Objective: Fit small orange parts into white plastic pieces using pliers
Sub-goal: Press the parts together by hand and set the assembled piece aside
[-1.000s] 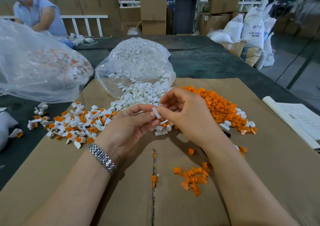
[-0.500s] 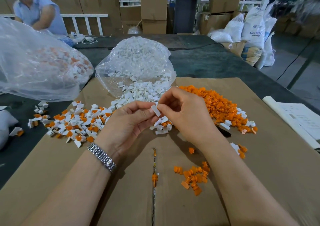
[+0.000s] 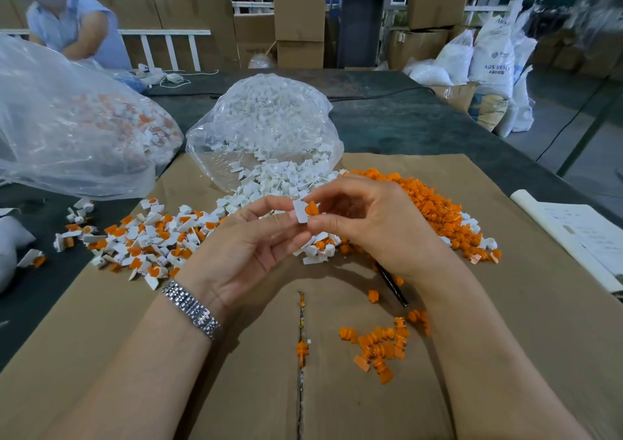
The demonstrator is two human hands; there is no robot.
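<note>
We pinch one white plastic piece (image 3: 300,211) in our left hand (image 3: 249,247); our right hand (image 3: 374,224) pinches one orange part (image 3: 312,208) against it.

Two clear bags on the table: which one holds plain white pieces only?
The middle bag, its mouth spilling white pieces onto the cardboard beyond the hands. The larger left bag shows orange mixed among the white.

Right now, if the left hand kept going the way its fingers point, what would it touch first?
Probably the right hand: the left hand points up and rightward, pinching the white piece with the orange part against the right fingertips. Depth looks shared.
</note>
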